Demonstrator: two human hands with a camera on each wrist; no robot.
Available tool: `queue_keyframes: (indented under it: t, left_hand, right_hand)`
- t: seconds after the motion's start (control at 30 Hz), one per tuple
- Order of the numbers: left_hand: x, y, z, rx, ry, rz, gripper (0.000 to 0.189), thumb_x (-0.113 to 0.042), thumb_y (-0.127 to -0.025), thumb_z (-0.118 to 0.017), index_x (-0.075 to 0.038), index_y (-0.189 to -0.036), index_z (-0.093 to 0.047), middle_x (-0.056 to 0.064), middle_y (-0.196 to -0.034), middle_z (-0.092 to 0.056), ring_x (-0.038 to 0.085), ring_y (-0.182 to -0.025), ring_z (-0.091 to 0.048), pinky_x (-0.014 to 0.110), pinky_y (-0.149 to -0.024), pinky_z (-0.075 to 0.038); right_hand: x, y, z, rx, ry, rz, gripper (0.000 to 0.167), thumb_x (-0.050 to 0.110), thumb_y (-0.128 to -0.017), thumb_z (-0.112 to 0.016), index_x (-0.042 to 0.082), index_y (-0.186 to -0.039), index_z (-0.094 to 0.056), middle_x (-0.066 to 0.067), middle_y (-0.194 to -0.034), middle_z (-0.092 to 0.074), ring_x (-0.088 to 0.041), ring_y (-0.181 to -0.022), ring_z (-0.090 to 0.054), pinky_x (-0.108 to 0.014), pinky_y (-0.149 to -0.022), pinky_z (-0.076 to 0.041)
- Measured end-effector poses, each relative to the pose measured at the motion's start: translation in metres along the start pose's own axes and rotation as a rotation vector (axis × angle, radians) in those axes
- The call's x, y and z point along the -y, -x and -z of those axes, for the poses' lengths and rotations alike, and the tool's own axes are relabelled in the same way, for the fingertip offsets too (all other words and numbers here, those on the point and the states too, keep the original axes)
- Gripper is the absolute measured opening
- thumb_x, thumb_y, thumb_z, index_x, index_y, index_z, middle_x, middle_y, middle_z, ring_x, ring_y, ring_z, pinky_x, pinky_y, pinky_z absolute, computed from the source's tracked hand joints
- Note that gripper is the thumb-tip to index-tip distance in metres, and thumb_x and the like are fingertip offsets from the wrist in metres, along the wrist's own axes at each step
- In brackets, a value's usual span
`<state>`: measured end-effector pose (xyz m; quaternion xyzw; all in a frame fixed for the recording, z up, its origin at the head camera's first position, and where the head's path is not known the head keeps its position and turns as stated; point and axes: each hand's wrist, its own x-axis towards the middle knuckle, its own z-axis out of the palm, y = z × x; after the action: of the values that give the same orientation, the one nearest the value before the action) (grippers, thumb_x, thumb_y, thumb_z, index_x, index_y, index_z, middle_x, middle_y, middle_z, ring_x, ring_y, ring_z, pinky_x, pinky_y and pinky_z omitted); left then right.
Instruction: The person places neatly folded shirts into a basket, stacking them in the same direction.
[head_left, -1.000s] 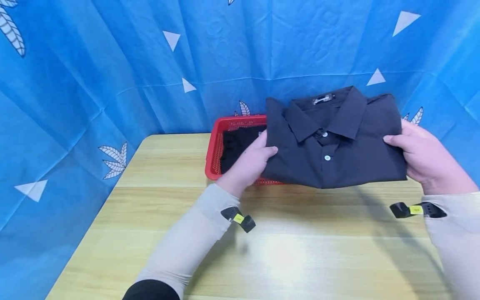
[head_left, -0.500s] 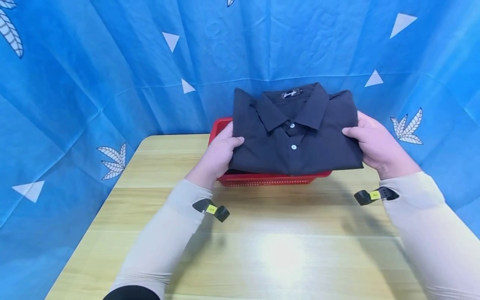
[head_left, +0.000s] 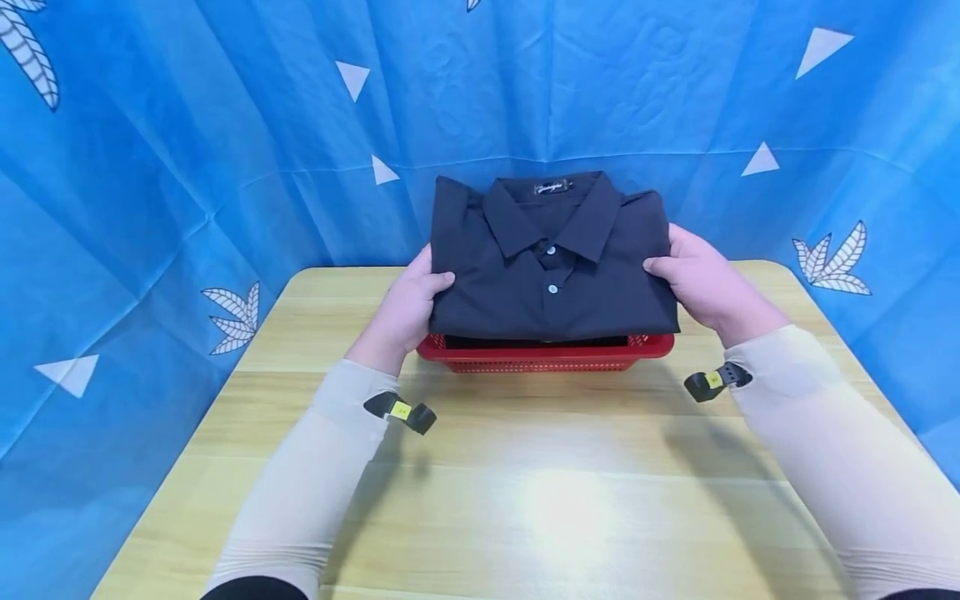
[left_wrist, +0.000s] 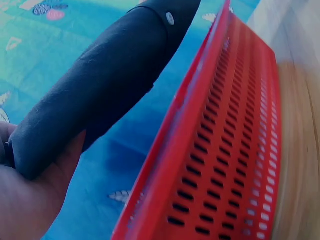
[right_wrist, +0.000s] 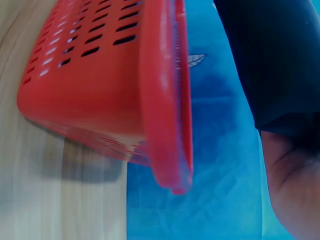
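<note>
A folded dark button-up shirt (head_left: 555, 275), collar at the far side, is held level over a red plastic basket (head_left: 543, 358). My left hand (head_left: 405, 304) grips its left edge, thumb on top and fingers underneath. At the opposite edge my right hand (head_left: 705, 279) pinches the cloth the same way. In the left wrist view the shirt (left_wrist: 100, 75) is above the perforated basket wall (left_wrist: 225, 150), with a gap between them. The right wrist view shows the shirt (right_wrist: 275, 55) apart from the basket rim (right_wrist: 167, 100). Dark cloth inside the basket is mostly hidden by the shirt.
The basket stands near the back of a light wooden table (head_left: 487, 483). Behind and to the left hangs a blue curtain (head_left: 225, 125) with white triangles and leaves. Black bands with small wrist cameras sit on both sleeves.
Both hands have carried the shirt leftward, from right of the basket to directly over it. The basket stays where it was, and the grip on both edges is unchanged.
</note>
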<state>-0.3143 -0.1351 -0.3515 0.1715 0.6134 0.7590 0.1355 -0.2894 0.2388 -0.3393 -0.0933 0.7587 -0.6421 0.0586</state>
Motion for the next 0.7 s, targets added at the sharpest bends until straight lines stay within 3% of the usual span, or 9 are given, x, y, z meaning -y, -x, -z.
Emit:
queue_keyframes:
  t: [0.17,0.33,0.47,0.7]
  left_hand:
    - [0.009,-0.004,0.012,-0.001,-0.044,0.036,0.060,-0.002,-0.105,-0.034,-0.020,-0.161,-0.024,-0.001,-0.159,-0.034,0.018,-0.143,-0.034,0.041,-0.117,-0.030]
    - [0.020,-0.008,0.021,-0.035,-0.173,0.081,0.061,-0.006,-0.106,-0.035,-0.022,-0.163,-0.021,-0.006,-0.162,-0.028,0.012,-0.147,-0.025,0.038,-0.120,-0.022]
    - [0.027,-0.011,0.022,-0.037,-0.275,0.107,0.061,-0.007,-0.106,-0.035,-0.023,-0.163,-0.021,-0.005,-0.163,-0.027,0.012,-0.147,-0.022,0.039,-0.121,-0.020]
    - [0.030,-0.012,0.018,-0.031,-0.442,0.112,0.061,-0.010,-0.105,-0.038,-0.027,-0.162,-0.024,-0.005,-0.162,-0.029,0.015,-0.147,-0.023,0.042,-0.121,-0.018]
  right_hand:
    - [-0.007,-0.011,-0.006,-0.001,0.139,-0.033,0.046,0.002,-0.105,-0.038,0.002,-0.151,-0.032,-0.016,-0.140,-0.053,-0.020,-0.116,-0.060,-0.031,-0.095,-0.052]
    - [-0.016,-0.020,-0.014,0.001,0.301,-0.057,0.050,0.004,-0.104,-0.040,0.003,-0.154,-0.032,-0.018,-0.146,-0.048,-0.030,-0.127,-0.052,-0.048,-0.108,-0.042]
    - [-0.022,-0.026,-0.019,-0.011,0.415,-0.066,0.050,0.005,-0.104,-0.041,0.002,-0.153,-0.033,-0.020,-0.147,-0.046,-0.034,-0.131,-0.046,-0.055,-0.113,-0.034]
    - [-0.029,-0.028,-0.022,-0.031,0.581,-0.059,0.044,0.007,-0.103,-0.043,-0.001,-0.146,-0.039,-0.023,-0.145,-0.046,-0.037,-0.131,-0.044,-0.059,-0.113,-0.031]
